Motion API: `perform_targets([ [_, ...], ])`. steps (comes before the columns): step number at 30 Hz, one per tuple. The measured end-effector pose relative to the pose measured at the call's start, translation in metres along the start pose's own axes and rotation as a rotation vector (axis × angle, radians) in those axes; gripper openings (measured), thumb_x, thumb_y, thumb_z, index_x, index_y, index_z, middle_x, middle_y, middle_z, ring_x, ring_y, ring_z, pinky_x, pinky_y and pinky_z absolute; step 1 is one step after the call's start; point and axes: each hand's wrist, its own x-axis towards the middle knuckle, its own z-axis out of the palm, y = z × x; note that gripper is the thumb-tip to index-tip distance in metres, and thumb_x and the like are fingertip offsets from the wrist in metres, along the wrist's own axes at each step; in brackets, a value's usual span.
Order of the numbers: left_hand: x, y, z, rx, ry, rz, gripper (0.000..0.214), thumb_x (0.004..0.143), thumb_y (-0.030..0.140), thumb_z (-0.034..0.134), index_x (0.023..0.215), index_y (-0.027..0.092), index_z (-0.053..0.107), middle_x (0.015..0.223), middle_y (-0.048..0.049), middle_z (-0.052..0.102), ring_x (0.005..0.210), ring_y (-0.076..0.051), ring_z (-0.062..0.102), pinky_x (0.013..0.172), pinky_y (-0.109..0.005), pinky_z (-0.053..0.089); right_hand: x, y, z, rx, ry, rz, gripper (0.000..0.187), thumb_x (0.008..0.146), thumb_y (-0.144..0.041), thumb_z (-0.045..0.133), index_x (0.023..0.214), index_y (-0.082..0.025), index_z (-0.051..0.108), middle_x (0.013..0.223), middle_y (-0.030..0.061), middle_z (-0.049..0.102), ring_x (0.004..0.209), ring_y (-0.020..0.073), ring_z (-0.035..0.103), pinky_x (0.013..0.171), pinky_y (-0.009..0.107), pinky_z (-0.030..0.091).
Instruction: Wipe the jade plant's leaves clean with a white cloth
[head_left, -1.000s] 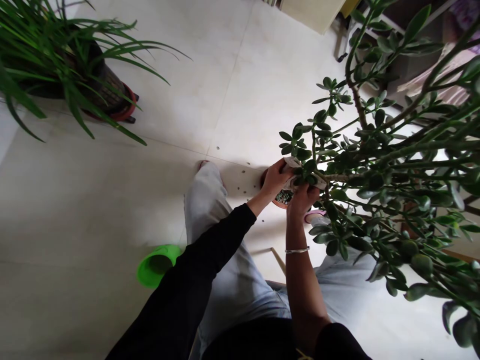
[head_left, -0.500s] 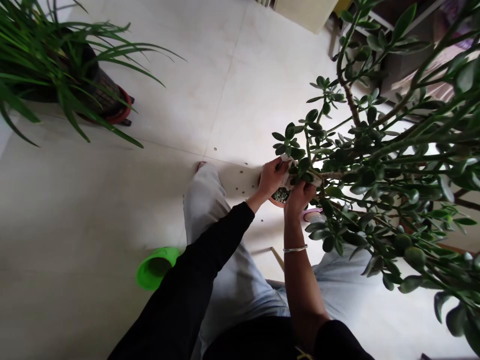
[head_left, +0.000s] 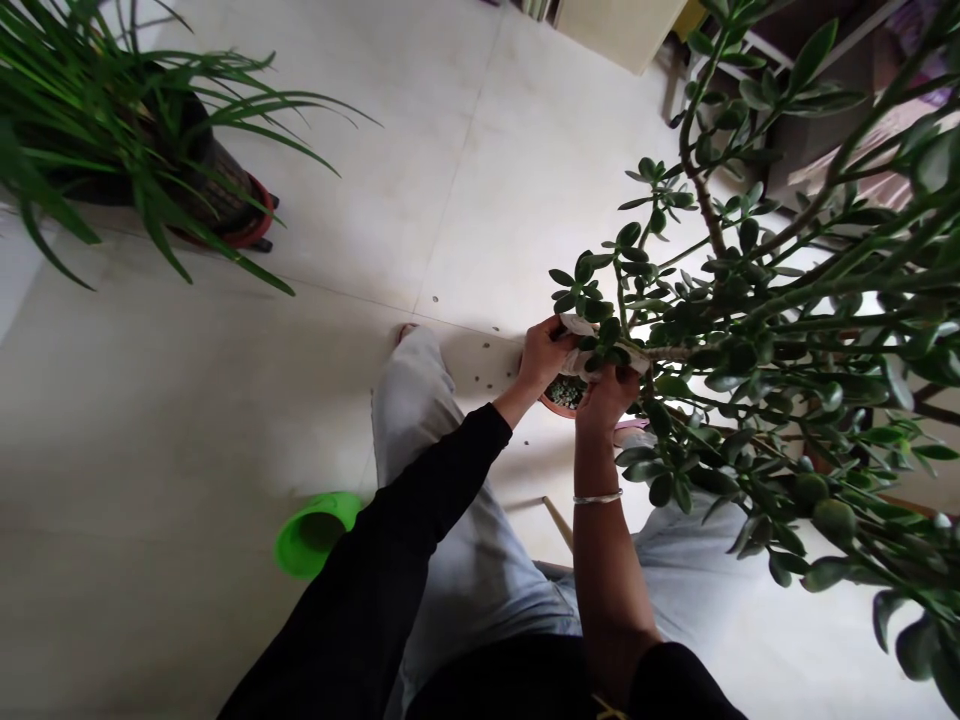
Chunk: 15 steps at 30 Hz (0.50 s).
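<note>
A tall jade plant [head_left: 757, 330] with thick round leaves fills the right side. My left hand [head_left: 544, 355] and my right hand [head_left: 606, 395] are both closed around a white cloth [head_left: 576, 330] wrapped on a leafy twig at the plant's left tip. The right wrist wears a thin silver bangle [head_left: 598, 497]. Below the hands a small reddish pot [head_left: 564, 397] with pale pebbles stands on the floor.
A grassy plant in a dark pot on a red saucer [head_left: 217, 195] stands at the upper left. A green plastic cup [head_left: 315, 530] lies on the pale tiled floor [head_left: 225, 380] by my left leg. Furniture stands at the top right.
Both hands stay on the cloth and twig, shifting only slightly. The view has swayed a little.
</note>
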Motion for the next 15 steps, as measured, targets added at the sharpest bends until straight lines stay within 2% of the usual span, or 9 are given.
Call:
perform_targets([
  [8, -0.0017, 0.0010, 0.0022, -0.075, 0.053, -0.038, 0.017, 0.072, 0.024, 0.085, 0.082, 0.019, 0.073, 0.082, 0.0009, 0.075, 0.077, -0.012, 0.065, 0.076, -0.027, 0.052, -0.0027, -0.0047, 0.0031, 0.074, 0.033, -0.031, 0.034, 0.076, -0.040, 0.076, 0.104, -0.021, 0.069, 0.110, 0.0044, 0.079, 0.111, 0.0213, 0.074, 0.102, 0.041, 0.062],
  [11, -0.0046, 0.0010, 0.0017, -0.046, 0.088, -0.024, 0.014, 0.082, 0.029, 0.080, 0.079, 0.018, 0.070, 0.077, 0.0019, 0.071, 0.073, -0.011, 0.059, 0.072, -0.025, 0.048, -0.0040, -0.0031, 0.0032, 0.088, 0.039, -0.019, 0.034, 0.075, -0.037, 0.074, 0.105, -0.021, 0.069, 0.108, 0.0033, 0.079, 0.106, 0.0203, 0.075, 0.104, 0.042, 0.061],
  [15, -0.0039, -0.0049, -0.0030, -0.029, 0.211, -0.025, 0.023, 0.096, 0.036, 0.069, 0.080, 0.020, 0.067, 0.073, 0.0026, 0.064, 0.069, -0.011, 0.054, 0.067, -0.025, 0.044, -0.0038, -0.0029, 0.0022, 0.081, 0.053, 0.007, 0.030, 0.078, -0.036, 0.070, 0.104, -0.020, 0.069, 0.103, 0.0024, 0.078, 0.100, 0.0194, 0.075, 0.099, 0.040, 0.062],
])
